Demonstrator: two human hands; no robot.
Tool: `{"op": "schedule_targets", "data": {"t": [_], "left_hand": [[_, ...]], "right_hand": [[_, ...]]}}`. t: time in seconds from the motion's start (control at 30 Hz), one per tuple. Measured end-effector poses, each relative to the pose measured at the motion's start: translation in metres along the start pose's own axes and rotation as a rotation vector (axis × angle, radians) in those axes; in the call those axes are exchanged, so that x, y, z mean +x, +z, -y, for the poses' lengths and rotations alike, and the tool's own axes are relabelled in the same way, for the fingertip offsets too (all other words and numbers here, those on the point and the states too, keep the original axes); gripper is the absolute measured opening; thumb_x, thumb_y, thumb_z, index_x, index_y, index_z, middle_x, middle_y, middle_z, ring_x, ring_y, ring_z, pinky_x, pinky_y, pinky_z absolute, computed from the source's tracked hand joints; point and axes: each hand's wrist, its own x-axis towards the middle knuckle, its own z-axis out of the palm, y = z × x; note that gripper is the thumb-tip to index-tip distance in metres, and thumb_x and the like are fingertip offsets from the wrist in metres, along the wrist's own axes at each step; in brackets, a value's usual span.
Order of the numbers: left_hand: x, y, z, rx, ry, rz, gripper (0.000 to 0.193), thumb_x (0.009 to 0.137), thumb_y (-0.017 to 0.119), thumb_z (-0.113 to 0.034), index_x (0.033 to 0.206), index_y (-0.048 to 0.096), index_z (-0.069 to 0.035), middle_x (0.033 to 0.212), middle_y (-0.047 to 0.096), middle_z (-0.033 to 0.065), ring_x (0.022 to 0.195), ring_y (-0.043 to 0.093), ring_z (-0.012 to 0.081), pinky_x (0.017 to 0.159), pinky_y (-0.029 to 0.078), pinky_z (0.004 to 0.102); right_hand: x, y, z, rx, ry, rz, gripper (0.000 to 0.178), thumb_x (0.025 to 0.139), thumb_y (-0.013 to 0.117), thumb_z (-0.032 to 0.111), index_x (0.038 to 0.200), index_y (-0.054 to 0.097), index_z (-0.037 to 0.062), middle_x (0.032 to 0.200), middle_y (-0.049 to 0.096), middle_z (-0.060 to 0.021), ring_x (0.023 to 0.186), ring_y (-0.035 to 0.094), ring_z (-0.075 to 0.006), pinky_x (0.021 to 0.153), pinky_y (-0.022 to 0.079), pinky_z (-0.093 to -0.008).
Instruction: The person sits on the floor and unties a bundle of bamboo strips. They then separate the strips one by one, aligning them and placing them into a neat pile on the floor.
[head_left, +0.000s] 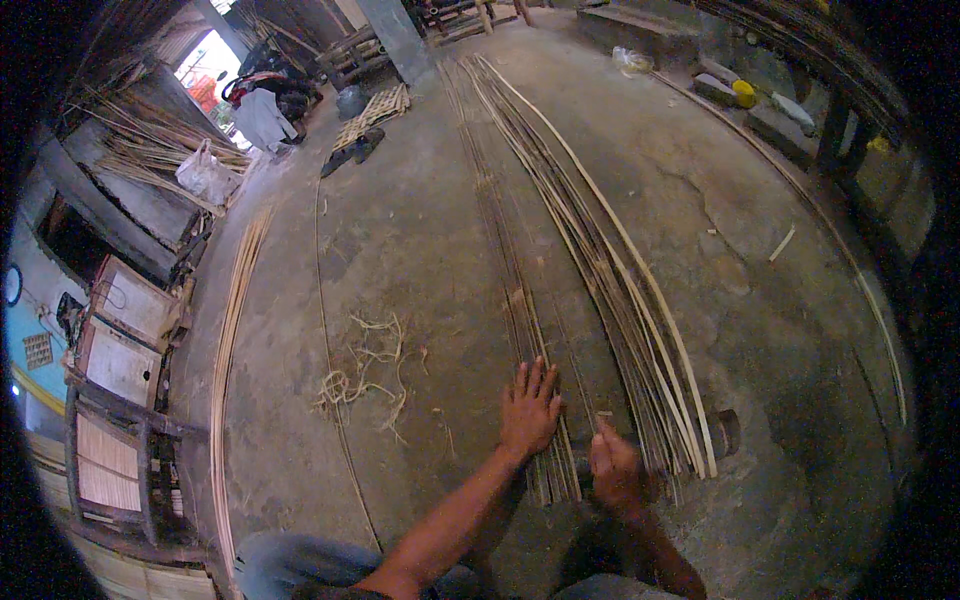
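My left hand lies flat, fingers spread, on a narrow bundle of long brown bamboo strips that stretches away from me along the floor. Just right of that bundle is my right hand, its fingers closed. A small pale tip shows above the thumb, but I cannot make out what is held. Beyond the right hand runs a wider bundle of bamboo strips, with paler strips along its right edge. A dark, blurred object lies beside that bundle's near end.
Tangled pale fibre strips and a thin long strip lie on the concrete floor to the left. Farther left is another pale bundle, near wooden frames. Sandals and a motorbike are at the back left.
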Motion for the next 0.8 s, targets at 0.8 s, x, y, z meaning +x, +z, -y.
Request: {"op": "schedule_targets", "data": {"t": [0.8], "left_hand": [[0.01, 0.004, 0.0, 0.091, 0.03, -0.055, 0.061, 0.095, 0.043, -0.034, 0.149, 0.022, -0.018, 0.157, 0.016, 0.0063, 0.143, 0.016, 0.0325, 0.106, 0.027, 0.0599]], "right_hand": [[-0.018, 0.012, -0.041, 0.076, 0.007, 0.017, 0.05, 0.097, 0.04, 0.034, 0.139, 0.045, 0.007, 0.065, 0.052, -0.003, 0.055, 0.047, -0.015, 0.052, 0.042, -0.0318]]}}
